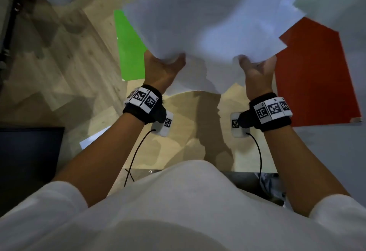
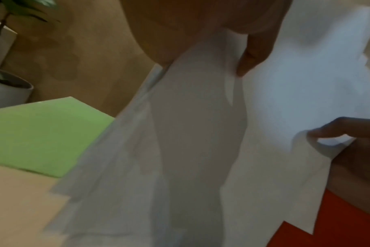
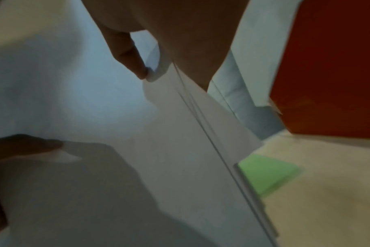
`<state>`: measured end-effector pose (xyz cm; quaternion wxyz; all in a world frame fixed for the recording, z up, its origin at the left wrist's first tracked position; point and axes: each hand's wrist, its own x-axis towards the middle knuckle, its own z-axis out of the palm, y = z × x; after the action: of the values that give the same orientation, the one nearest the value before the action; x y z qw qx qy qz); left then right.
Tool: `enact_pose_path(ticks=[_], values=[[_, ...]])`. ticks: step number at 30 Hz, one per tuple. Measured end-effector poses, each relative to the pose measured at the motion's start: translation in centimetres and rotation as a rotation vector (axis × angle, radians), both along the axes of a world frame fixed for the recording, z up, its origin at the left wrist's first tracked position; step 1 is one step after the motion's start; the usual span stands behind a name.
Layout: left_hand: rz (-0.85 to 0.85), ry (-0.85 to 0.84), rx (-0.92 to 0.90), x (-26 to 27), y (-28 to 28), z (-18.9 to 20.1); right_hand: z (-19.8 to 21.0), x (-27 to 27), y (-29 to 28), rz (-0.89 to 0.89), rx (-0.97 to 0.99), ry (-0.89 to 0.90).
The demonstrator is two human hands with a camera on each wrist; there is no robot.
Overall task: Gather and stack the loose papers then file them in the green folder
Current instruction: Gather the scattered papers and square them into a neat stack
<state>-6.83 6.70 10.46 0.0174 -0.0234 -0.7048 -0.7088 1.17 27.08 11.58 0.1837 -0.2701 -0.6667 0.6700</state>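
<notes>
Sheaf of loose white paper sheets (image 1: 208,25) pinched by left hand (image 1: 161,70) and right hand (image 1: 256,72), both grips closed on near edge, probably for squaring; flat green folder (image 1: 129,52) waits on pale wooden worktop (image 1: 83,76), left.

Top: white short-sleeved shirt (image 1: 178,201)
Wrists: black bands (image 1: 270,119) bearing white tiles with black square code marks
Wrist units: white blocks (image 1: 167,124) under each wrist, also coded
Cables: thin black leads (image 1: 136,151) trailing from each unit

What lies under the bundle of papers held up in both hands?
Under the papers, held by the left hand and right hand, part of the green folder, part of a red folder and the wooden table show. The rest of both folders is covered.
</notes>
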Motion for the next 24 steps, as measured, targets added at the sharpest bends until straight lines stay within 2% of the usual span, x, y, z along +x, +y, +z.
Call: enact_pose_path(ticks=[3,6,11,15,18,21,24], values=[[-0.153,-0.068,-0.091,0.6,-0.8,-1.6,-1.0,0.7,-0.4,0.061,0.053,-0.035],[-0.197,-0.136,-0.087,1.1,-1.2,-2.7,-2.0,1.0,-1.1,0.060,0.077,-0.128],[-0.201,-0.159,-0.038,0.2,-1.7,-1.1,-1.1,1.3,-0.4,0.132,0.005,0.049],[-0.310,-0.229,0.000,0.2,-2.0,-1.5,-2.0,1.3,-0.6,0.126,0.030,-0.030],[-0.285,-0.204,0.008,0.9,-1.4,-1.2,-2.3,1.3,-1.4,0.122,0.043,-0.066],[-0.251,-0.142,0.094,0.8,-1.8,-0.3,-1.9,1.7,-0.7,0.083,-0.016,0.009],[-0.289,-0.105,0.119,0.7,-2.1,-0.2,-2.0,2.0,-0.5,0.083,-0.026,0.043]])
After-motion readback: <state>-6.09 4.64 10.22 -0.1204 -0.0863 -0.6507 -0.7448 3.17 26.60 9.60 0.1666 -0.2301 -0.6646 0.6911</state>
